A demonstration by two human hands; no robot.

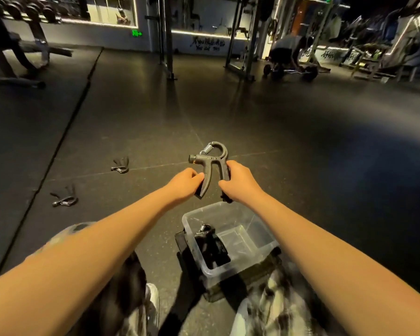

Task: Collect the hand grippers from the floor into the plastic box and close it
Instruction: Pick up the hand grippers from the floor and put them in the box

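Both hands hold one dark grey hand gripper (210, 161) upright above the floor, spring end up. My left hand (184, 183) grips its left handle and my right hand (238, 180) grips its right handle. Just below them stands the clear plastic box (260, 236), open, with at least one black hand gripper (211, 246) lying inside at its left. Its dark lid (181, 241) appears to lie under or beside the box. Two more hand grippers lie on the floor to the left: one (120, 164) farther away, one (64, 197) nearer.
My knees in patterned trousers (277, 299) flank the box. A dumbbell rack (17, 40) stands at the far left, and metal rack frames (166, 37) at the back centre. A person bends over a barbell (291, 69) at the back right. The floor is dark rubber matting (301, 141).
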